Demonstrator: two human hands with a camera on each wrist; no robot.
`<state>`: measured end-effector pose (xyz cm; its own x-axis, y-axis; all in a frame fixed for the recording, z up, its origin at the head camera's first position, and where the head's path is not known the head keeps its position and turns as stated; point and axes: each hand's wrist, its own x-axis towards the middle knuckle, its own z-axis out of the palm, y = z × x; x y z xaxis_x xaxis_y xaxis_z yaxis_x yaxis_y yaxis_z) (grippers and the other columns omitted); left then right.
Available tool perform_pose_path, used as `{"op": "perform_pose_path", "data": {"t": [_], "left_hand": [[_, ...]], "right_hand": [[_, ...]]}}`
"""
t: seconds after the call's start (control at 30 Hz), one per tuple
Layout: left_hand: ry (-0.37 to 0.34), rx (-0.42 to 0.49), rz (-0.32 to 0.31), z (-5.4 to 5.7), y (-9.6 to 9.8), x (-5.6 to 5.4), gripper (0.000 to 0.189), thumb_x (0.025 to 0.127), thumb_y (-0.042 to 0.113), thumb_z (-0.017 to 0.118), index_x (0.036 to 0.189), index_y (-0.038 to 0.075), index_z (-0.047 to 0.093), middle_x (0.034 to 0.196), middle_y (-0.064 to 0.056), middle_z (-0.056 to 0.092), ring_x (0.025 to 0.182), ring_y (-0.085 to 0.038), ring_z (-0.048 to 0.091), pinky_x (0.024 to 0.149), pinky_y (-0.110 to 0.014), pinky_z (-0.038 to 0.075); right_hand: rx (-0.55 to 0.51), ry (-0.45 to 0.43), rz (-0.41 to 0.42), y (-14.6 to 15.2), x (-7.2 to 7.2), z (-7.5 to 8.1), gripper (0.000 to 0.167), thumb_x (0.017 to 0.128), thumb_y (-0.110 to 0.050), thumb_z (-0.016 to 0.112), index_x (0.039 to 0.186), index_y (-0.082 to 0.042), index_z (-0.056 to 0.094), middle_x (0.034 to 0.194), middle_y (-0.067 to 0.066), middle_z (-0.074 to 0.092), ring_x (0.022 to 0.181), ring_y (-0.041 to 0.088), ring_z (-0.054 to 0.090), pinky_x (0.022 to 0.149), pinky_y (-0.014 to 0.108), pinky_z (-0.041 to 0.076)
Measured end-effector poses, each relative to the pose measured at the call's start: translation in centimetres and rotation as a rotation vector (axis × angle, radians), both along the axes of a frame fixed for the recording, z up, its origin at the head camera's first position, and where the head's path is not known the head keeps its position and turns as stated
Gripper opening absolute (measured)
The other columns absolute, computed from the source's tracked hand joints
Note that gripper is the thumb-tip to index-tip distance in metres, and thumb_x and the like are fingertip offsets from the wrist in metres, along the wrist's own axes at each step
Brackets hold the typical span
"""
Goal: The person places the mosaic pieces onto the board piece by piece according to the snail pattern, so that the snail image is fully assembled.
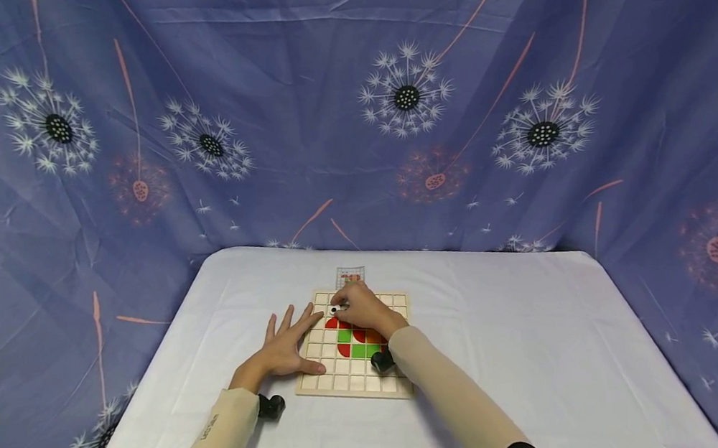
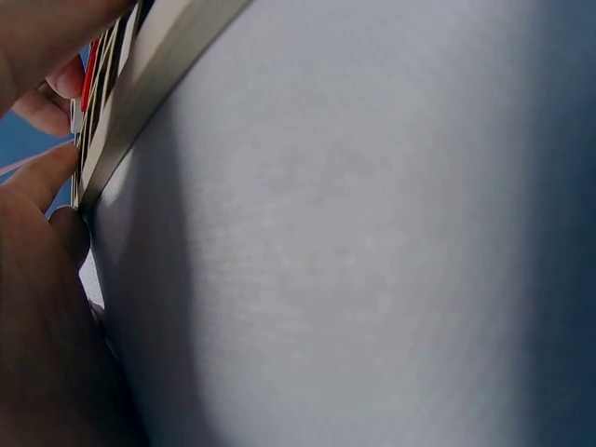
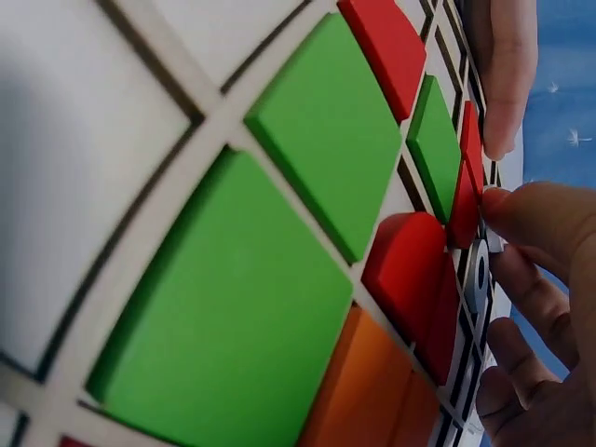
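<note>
A wooden grid board (image 1: 322,382) lies on the table with red, green and orange tiles set in its squares. My right hand (image 1: 363,306) reaches over its upper part, and the thumb and fingers pinch a small white tile with a black dot (image 1: 333,310). In the right wrist view, a white piece with a black oval (image 3: 480,275) sits close to those fingers, beside red tiles (image 3: 405,270) and green tiles (image 3: 326,130). With its fingers spread, my left hand (image 1: 283,350) rests at the board's left edge, thumb and fingertips touching it.
Behind the board lies a small card (image 1: 350,275) with a coloured grid picture, partly covered by the right hand. A white cloth (image 1: 527,352) covers the table. A blue dandelion-print curtain (image 1: 309,113) hangs behind. Black wrist cameras (image 1: 271,407) sit near both hands.
</note>
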<state>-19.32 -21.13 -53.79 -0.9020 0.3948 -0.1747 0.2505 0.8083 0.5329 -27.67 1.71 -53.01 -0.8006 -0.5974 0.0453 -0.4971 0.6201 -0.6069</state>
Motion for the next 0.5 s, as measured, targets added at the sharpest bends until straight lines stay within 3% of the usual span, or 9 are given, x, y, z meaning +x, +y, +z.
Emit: {"op": "perform_pose_path", "data": {"t": [0.13,0.23,0.37,0.5], "left_hand": [[-0.001,0.0,-0.004,0.04,0.0,-0.1,0.116,0.068,0.064,0.086,0.163,0.024,0.033,0.174,-0.007,0.011,0.159,-0.045,-0.004,0.122,-0.069,-0.012],[0.003,0.012,-0.005,0.16,0.01,-0.09,0.116,0.068,0.063,0.086,0.163,0.023,0.033,0.174,-0.007,0.012,0.159,-0.046,-0.004,0.122,-0.069,-0.012],[0.007,0.027,-0.009,0.1,0.03,0.01,0.116,0.067,0.062,0.087,0.162,0.022,0.034,0.174,-0.009,0.013,0.159,-0.047,-0.003,0.121,-0.07,-0.012],[0.007,0.018,0.001,-0.19,-0.03,0.12,0.116,0.068,0.063,0.087,0.163,0.023,0.034,0.174,-0.008,0.013,0.159,-0.047,-0.004,0.122,-0.069,-0.013]], "right_hand": [[0.006,-0.015,-0.013,-0.13,-0.02,0.18,0.024,0.097,-0.015,0.072,0.119,-0.009,0.077,0.118,0.004,0.074,0.111,0.02,0.067,0.11,0.041,0.047],[0.007,-0.025,-0.011,-0.18,0.0,0.45,0.024,0.097,-0.014,0.072,0.12,-0.009,0.077,0.117,0.005,0.075,0.111,0.022,0.067,0.113,0.042,0.044],[-0.002,-0.032,0.005,-0.2,0.09,0.5,0.024,0.098,-0.011,0.07,0.121,-0.007,0.077,0.116,0.007,0.076,0.114,0.024,0.066,0.123,0.048,0.031],[-0.019,-0.013,0.029,-0.34,0.23,0.28,0.024,0.099,-0.006,0.065,0.12,-0.006,0.077,0.116,0.007,0.077,0.118,0.025,0.065,0.124,0.049,0.031]]}}
